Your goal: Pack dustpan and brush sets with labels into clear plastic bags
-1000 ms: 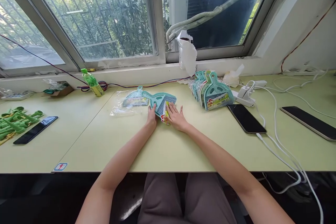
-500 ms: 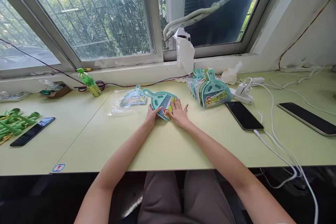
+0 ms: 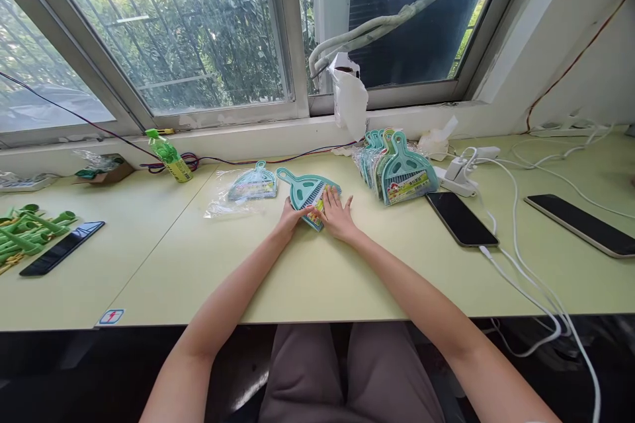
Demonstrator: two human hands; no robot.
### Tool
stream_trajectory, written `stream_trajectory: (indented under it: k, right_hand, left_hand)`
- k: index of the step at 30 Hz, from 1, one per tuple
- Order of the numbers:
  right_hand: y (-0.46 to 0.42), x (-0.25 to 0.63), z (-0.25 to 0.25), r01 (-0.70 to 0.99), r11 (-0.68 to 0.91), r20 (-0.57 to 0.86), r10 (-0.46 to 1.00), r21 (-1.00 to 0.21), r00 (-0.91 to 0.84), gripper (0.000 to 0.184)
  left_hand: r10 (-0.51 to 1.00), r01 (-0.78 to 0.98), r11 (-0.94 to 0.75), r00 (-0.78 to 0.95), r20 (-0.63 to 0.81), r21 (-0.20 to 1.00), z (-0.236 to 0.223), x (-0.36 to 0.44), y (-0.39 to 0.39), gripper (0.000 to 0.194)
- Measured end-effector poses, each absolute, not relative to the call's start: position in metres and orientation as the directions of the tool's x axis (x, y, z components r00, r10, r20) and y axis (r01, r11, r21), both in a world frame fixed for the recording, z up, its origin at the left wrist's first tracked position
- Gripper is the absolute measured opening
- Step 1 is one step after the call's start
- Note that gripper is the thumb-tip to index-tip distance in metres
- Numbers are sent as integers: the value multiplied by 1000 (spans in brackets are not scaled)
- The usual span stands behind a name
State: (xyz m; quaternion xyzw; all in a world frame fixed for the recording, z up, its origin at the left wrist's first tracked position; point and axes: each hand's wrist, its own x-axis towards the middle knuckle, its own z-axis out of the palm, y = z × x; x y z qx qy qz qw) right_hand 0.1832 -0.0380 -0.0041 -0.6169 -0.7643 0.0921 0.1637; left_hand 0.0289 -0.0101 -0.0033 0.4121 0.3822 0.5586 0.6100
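A turquoise mini dustpan [image 3: 303, 187] with a brush nested in it lies tilted on the table, its handle towards the upper left. My left hand [image 3: 288, 219] grips its lower left edge, thumb over the front. Spread flat, my right hand [image 3: 339, 219] presses on the colourful label [image 3: 316, 213] across the bristles, partly covering it. Left of these, a similar dustpan set [image 3: 254, 184] rests on a clear plastic bag [image 3: 225, 203]. To the right stands a row of several bagged dustpan sets [image 3: 404, 168] with labels.
A phone [image 3: 461, 218] with a white cable [image 3: 520, 277] and a power strip [image 3: 459, 178] are at right, beside another dark device [image 3: 580, 223]. On the left are a green bottle [image 3: 169, 157], a phone [image 3: 62, 249] and green tubular pieces [image 3: 30, 231]. Windows rise behind the table.
The dustpan has shifted slightly to the right and turned a little. My left thumb has moved onto the label, while my right hand still lies flat on it.
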Motion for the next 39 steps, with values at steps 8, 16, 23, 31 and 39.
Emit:
stream_trajectory:
  k: [8, 16, 23, 31, 39]
  right_hand:
    - [-39, 182, -3, 921, 215, 186, 969, -326, -161, 74]
    - [-35, 185, -6, 855, 189, 337, 941, -483, -18, 63]
    - [-24, 193, -10, 339, 86, 190, 939, -937, 288, 66]
    - [-28, 181, 0, -228, -126, -130, 991, -965, 5, 23]
    - [-35, 185, 6, -287, -129, -138, 990, -949, 12, 12]
  left_hand:
    - [988, -306, 15, 150, 32, 952, -1, 29, -13, 72]
    - [996, -333, -22, 69, 47, 943, -2, 28, -13, 70]
    - [998, -408, 20, 70, 9, 913, 4, 31, -18, 64]
    - [989, -384, 11, 142, 47, 923, 8, 25, -17, 65]
    - [982, -408, 46, 184, 32, 912, 9, 17, -7, 44]
